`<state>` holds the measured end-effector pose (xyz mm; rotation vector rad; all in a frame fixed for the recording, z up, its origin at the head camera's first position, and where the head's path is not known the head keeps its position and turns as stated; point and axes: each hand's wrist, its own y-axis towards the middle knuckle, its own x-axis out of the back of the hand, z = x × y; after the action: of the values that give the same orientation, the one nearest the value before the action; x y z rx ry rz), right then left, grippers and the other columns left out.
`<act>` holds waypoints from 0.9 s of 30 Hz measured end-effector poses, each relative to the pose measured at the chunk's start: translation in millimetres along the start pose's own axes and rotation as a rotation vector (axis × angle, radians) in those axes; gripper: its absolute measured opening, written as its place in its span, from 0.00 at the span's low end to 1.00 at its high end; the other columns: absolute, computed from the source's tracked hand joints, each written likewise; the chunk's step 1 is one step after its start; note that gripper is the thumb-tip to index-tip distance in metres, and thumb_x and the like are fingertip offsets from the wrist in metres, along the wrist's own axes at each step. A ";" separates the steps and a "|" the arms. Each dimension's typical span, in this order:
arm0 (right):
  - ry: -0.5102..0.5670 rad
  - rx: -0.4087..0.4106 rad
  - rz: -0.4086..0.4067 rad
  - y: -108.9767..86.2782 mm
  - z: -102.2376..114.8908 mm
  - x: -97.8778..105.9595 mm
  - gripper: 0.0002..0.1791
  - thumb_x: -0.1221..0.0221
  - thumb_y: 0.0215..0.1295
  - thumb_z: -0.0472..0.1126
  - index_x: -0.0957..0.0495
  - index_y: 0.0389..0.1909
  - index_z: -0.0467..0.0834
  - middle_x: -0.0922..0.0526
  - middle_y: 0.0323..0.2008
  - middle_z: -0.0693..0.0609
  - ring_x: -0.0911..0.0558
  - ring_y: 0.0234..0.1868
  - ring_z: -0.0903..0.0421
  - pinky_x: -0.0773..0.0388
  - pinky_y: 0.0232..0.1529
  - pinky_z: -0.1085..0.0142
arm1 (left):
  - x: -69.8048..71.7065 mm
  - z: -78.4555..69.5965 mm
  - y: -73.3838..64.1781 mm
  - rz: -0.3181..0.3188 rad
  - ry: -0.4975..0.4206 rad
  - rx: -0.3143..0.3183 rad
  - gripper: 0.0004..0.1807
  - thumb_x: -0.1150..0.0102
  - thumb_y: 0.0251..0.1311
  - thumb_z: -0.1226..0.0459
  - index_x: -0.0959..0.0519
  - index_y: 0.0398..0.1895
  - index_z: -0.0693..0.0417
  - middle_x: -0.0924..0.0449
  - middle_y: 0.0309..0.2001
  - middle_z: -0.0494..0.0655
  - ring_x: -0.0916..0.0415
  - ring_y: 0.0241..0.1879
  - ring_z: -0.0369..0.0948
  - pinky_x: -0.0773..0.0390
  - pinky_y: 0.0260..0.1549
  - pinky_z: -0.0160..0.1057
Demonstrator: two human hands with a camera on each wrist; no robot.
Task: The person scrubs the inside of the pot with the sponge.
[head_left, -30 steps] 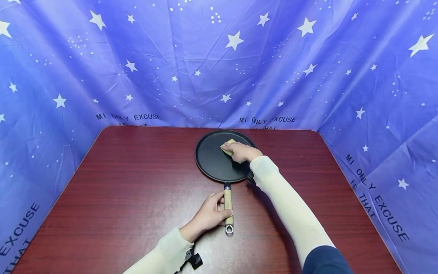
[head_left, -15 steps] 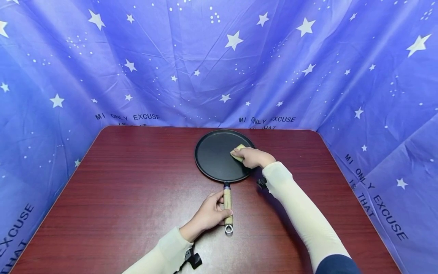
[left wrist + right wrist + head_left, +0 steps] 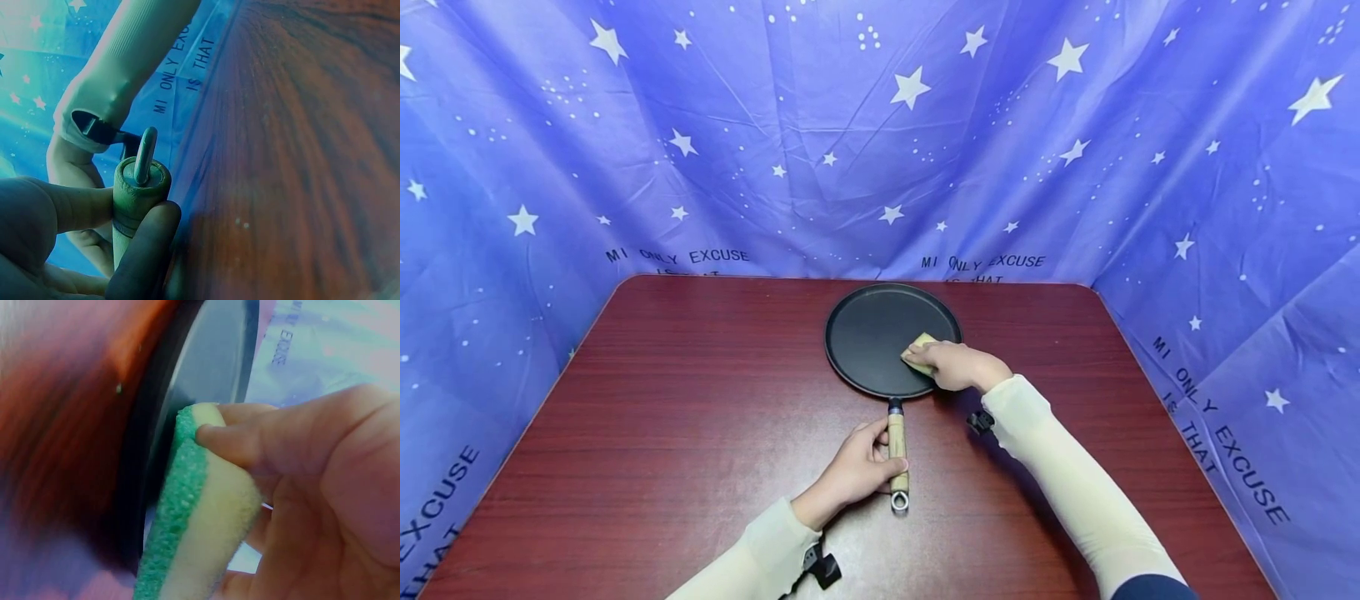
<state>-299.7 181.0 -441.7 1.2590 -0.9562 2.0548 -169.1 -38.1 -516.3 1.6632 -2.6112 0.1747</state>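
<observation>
A flat, round black frying pan (image 3: 872, 333) lies on the table with its wooden handle (image 3: 898, 442) toward me. My left hand (image 3: 853, 467) grips that handle; in the left wrist view, thumb and fingers pinch the wood (image 3: 140, 190) just below its metal hanging loop (image 3: 146, 155). On the pan's right side, my right hand (image 3: 958, 365) holds a yellow sponge (image 3: 919, 354). The right wrist view shows the sponge's green scrubbing layer (image 3: 178, 500) turned to the pan surface, the thumb pressing into its yellow side. Part of the pan's right rim is hidden under the hand.
The dark red wood-grain table (image 3: 700, 400) has rounded far corners. A blue curtain (image 3: 790, 133) with white stars and printed lettering hangs right behind it and along both sides. A small black camera mount (image 3: 823, 569) is strapped at the left wrist.
My right hand has moved the sponge from the pan's upper middle to the right, then down toward me along its right side. The left hand and the pan have stayed in place.
</observation>
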 end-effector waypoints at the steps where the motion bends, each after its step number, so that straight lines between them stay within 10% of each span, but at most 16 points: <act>1: -0.009 0.009 -0.002 -0.6 2.4 -0.7 0.34 0.49 0.69 0.24 0.29 0.76 0.42 0.29 0.75 0.42 0.37 0.78 0.35 0.39 0.81 0.37 | 0.2 -0.3 0.0 -0.001 0.004 0.001 0.37 0.32 0.58 0.77 0.34 0.72 0.75 0.31 0.45 0.56 0.27 0.25 0.36 0.10 0.18 0.39; 17: -0.036 0.059 0.049 24.1 36.9 -7.6 0.36 0.50 0.70 0.22 0.30 0.77 0.45 0.33 0.78 0.45 0.39 0.80 0.40 0.41 0.75 0.24 | 1.4 -0.3 -0.3 0.000 0.000 0.028 0.39 0.31 0.58 0.76 0.34 0.73 0.73 0.32 0.45 0.56 0.27 0.27 0.38 0.09 0.19 0.40; 27: 0.011 -0.010 0.071 59.7 39.6 1.0 0.36 0.50 0.73 0.26 0.34 0.80 0.51 0.36 0.79 0.49 0.44 0.81 0.40 0.47 0.83 0.36 | 1.3 -1.4 -1.1 0.007 -0.028 0.025 0.39 0.32 0.59 0.77 0.36 0.74 0.75 0.32 0.47 0.57 0.26 0.26 0.38 0.08 0.20 0.44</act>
<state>-324.0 113.7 -445.7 1.2231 -1.0185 2.1065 -168.8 -39.6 -514.7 1.6765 -2.6464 0.1873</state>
